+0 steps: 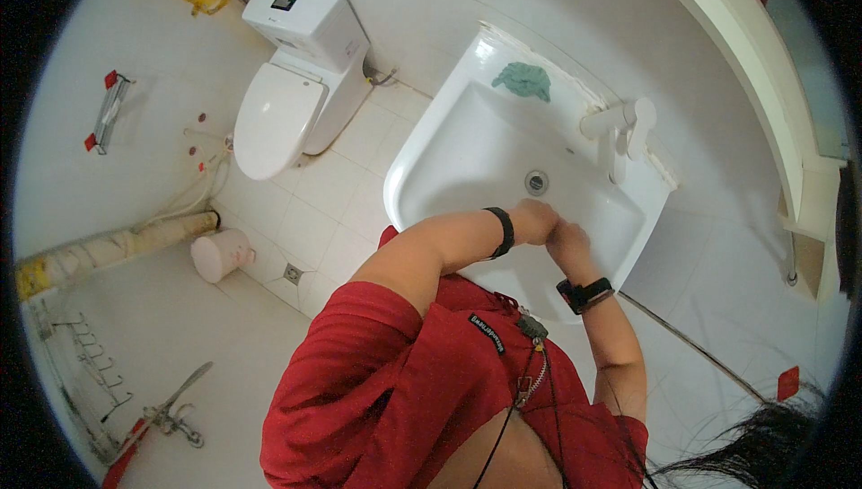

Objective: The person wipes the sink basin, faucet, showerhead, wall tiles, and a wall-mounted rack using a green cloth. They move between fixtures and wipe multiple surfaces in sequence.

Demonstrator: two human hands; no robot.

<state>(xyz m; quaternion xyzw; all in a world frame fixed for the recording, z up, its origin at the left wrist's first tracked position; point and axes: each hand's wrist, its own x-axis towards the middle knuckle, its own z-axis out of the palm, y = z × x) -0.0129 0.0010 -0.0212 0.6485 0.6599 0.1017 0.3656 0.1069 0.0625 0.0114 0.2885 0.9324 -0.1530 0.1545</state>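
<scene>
Over the near part of the white sink, my left hand and my right hand are held together, knuckles touching. Both are closed with the fingers curled in. Whatever lies between them, if anything, is hidden from this view. A black band circles each wrist. Just beyond the hands is the round metal drain. The white faucet rises at the sink's far right; no stream of water shows under it. A crumpled green cloth lies on the far left ledge of the sink.
A white toilet with its lid down stands to the left. Near it are a pale pink bucket and a floor drain. A white cabinet edge curves along the right. A thin rod slants beside my right arm.
</scene>
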